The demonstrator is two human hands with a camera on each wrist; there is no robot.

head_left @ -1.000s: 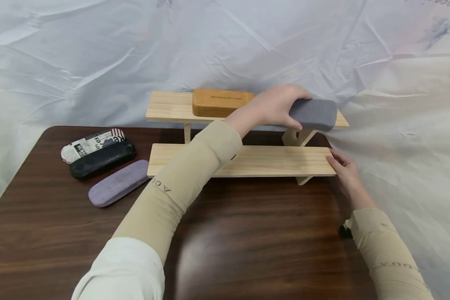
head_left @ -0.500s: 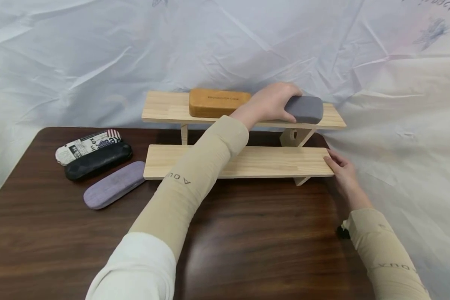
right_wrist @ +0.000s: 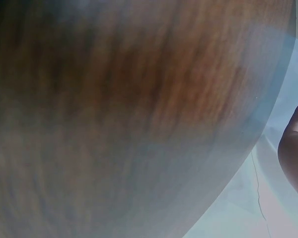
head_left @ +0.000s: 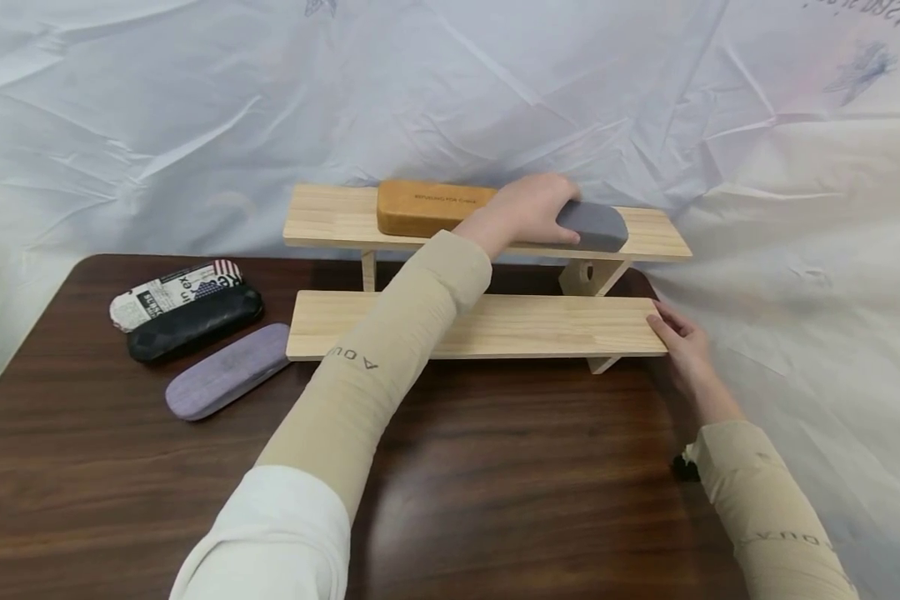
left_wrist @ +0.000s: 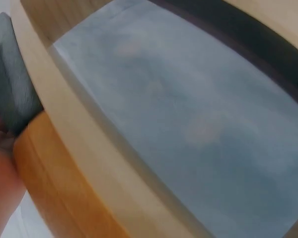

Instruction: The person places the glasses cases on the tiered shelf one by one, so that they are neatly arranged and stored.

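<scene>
"How did the left hand (head_left: 536, 207) lie?"

"It was clamped on the grey case (head_left: 596, 227), thumb on the near side. In the head view the back of the hand hid the other fingers and the case's left end. The left wrist view caught only bits of that hand, cut by the edge."

"And the case itself?"

"At the upper board (head_left: 330, 212) of a wooden stand, right of the orange case (head_left: 427, 208). The two ends looked close in the left wrist view; whether they touched, I couldn't tell. The orange one's right end was covered by the hand."

"The right hand (head_left: 692, 354)?"

"It pinched the right end of the lower board (head_left: 555, 325), thumb on top. The fingers beyond the edge were partly out of sight. Its own wrist camera gave mostly blurred brown, with a slice of hand at the right border."

"Anything hidden on the lower board?"

"The left sleeve (head_left: 390, 358) crossed it and covered part of its middle."

"Farther out?"

"On the dark table (head_left: 532, 492), to the left, lay a purple case (head_left: 228, 371), its far end at the board's corner, contact unclear. Behind it a black case (head_left: 195, 321) covered part of a newsprint-patterned case (head_left: 168, 292)."
</scene>
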